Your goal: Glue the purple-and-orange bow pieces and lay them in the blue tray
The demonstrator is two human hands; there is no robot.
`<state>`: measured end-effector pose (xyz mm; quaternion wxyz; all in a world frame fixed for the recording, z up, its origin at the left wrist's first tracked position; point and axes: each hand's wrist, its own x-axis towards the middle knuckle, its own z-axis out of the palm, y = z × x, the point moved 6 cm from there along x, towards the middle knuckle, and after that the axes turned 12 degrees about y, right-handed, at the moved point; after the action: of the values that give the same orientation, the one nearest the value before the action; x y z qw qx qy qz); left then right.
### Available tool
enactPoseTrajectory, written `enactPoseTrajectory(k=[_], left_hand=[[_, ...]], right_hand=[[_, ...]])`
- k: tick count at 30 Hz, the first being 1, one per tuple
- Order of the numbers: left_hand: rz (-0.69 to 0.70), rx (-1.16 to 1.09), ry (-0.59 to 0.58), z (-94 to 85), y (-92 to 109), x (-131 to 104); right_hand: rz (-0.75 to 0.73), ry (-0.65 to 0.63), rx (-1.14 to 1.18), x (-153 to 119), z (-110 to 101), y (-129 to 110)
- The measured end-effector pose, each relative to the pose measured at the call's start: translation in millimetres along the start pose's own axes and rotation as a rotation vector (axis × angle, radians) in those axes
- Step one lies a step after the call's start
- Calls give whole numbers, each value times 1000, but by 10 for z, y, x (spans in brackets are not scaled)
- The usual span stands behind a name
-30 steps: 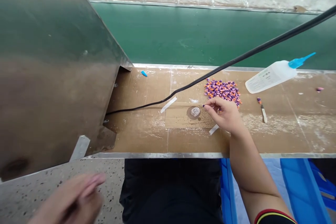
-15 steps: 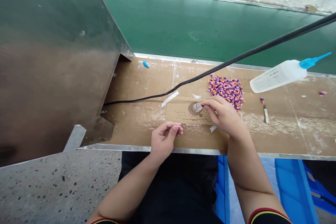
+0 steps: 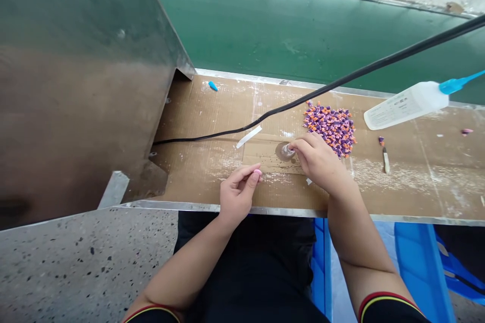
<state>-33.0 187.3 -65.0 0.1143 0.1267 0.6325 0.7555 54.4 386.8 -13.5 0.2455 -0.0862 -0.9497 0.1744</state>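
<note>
My left hand (image 3: 239, 189) is closed in a pinch on a small pink piece (image 3: 257, 172), just above the cardboard near the table's front edge. Thumb and fingertips of my right hand (image 3: 316, 159) are pinched together at a small clear container (image 3: 287, 151), which stands on a round wet-looking stain. The fingers partly cover this container, and the small purple piece in their pinch is now mostly hidden. Right behind my right hand lies a pile of small purple, orange and pink figure-like pieces (image 3: 329, 126).
A white squeeze bottle (image 3: 407, 106) with a blue nozzle lies at the right. Nearer are a small knife (image 3: 385, 160) and a loose piece (image 3: 381, 141). A black cable (image 3: 273, 111) crosses the cardboard-covered table (image 3: 189, 171). A metal panel (image 3: 83, 86) stands left; a blue cap (image 3: 212, 86) lies behind.
My right fingertips have moved slightly left and up, over the clear container, covering more of it and the purple piece. My left hand keeps its pink piece, now more visible. The view has shifted slightly.
</note>
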Motion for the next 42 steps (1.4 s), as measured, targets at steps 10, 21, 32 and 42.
enactPoseTrajectory(k=[10, 21, 32, 42], left_hand=[[-31, 23, 10, -13, -39, -4], [-366, -142, -26, 324, -281, -70], [-209, -125, -41, 277, -246, -74], [-260, -109, -15, 299, -202, -110]], right_hand=[[-32, 24, -57, 4, 2, -24], [239, 363, 411, -218, -193, -419], [552, 632, 619, -713, 378, -635], [548, 724, 594, -788, 348, -617]])
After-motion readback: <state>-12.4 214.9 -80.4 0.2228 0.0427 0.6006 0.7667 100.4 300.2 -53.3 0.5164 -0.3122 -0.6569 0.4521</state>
